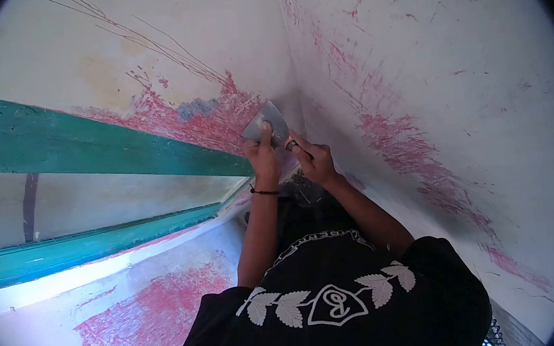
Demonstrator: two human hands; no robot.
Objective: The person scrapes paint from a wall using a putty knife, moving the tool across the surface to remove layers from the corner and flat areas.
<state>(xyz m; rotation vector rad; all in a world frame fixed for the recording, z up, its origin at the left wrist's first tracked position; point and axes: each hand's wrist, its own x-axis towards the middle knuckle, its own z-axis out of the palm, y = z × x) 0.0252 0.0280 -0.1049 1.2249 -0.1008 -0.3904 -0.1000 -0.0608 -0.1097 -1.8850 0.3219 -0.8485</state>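
Observation:
A putty knife (273, 114) with a wide metal blade is up near the wall corner, above a red-scraped patch (196, 124). My right hand (315, 160) is closed round its dark handle, which shows an orange-red part near the blade. My left hand (263, 157), with a dark bracelet at the wrist, grips the blade's lower side, thumb laid on the metal face. Its other fingers are mostly hidden behind. A pale smear shows on the blade by the thumb. The blade's left edge overlaps the red patch in this view.
A green-painted wooden frame (82, 142) runs along the left wall toward the corner, with a second green rail (94, 245) below. The right wall (485, 81) carries red scrape marks. Another red patch (164, 322) lies at lower left. Thin cracks run across the upper left wall.

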